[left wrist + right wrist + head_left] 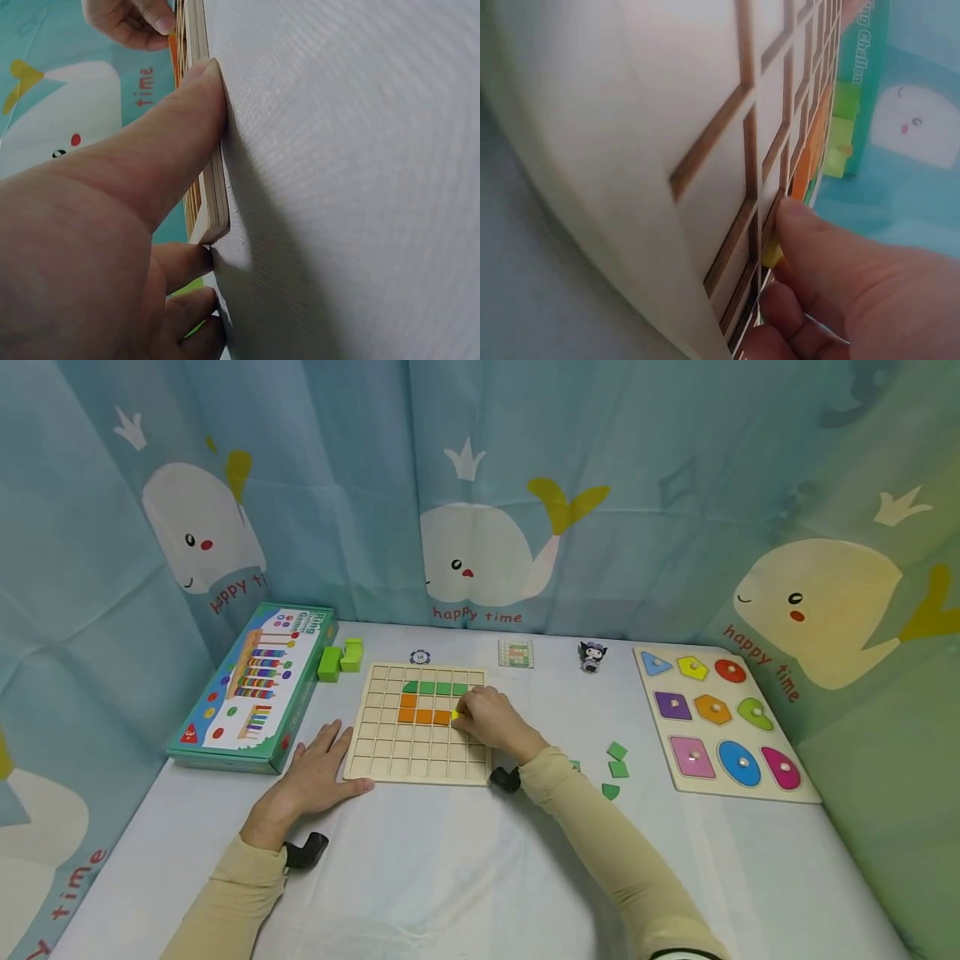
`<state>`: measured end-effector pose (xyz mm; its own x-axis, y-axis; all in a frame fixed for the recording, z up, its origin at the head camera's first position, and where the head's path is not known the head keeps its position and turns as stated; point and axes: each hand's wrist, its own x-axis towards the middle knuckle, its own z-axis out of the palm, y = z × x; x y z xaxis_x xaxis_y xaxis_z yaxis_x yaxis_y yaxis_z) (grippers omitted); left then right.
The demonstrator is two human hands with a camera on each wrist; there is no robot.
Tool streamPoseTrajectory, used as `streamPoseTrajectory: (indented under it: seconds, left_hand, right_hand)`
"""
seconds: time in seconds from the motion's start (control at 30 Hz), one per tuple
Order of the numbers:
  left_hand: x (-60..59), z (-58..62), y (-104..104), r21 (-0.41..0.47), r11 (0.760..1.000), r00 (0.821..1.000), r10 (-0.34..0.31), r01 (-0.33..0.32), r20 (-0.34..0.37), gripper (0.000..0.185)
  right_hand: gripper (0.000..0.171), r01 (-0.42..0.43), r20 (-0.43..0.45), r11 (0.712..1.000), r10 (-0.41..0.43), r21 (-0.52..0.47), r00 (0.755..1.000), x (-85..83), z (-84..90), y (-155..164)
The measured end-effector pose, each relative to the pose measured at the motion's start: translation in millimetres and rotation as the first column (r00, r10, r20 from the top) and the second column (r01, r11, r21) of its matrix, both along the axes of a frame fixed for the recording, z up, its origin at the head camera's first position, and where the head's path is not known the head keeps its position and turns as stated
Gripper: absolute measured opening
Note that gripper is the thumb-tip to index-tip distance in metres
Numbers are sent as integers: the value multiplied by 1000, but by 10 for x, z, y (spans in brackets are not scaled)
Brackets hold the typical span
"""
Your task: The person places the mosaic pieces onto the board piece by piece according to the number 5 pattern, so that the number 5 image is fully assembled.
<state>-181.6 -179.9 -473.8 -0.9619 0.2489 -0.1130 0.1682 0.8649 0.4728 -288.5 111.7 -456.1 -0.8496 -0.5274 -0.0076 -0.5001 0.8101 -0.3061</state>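
A wooden grid board [390,747] lies on the white table. It carries a row of green tiles [435,688] and, nearer the front, an L of orange tiles [423,717]. My right hand [495,720] pinches a small yellow tile [772,253] at the right end of the orange row, thumb tip down at the grid. With fingers spread, my left hand [318,772] rests at the board's front left corner; its thumb [187,112] lies against the front edge. Part of the board's right side is hidden behind my right hand.
Loose green tiles [618,769] lie right of my right forearm. A knobbed shape puzzle [660,735] is at far right, a game box [247,685] at left beside green blocks [329,664]. Behind the board are a round token [420,657], a pattern card [516,653] and a figurine [592,657].
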Motion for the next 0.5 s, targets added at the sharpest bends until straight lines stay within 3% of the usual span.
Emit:
streamPoseTrajectory:
  seconds: [0.27, 0.5]
  left_hand:
    - [-1, 9, -1, 2, 1000, 1000, 3, -4, 12, 93]
    - [1, 4, -5, -3, 1000, 1000, 1, 0, 9, 93]
  right_hand:
    - [24, 14, -10, 999, -14, -31, 1000, 44, 19, 104]
    - [18, -5, -15, 996, 4, -89, 1000, 135, 52, 440]
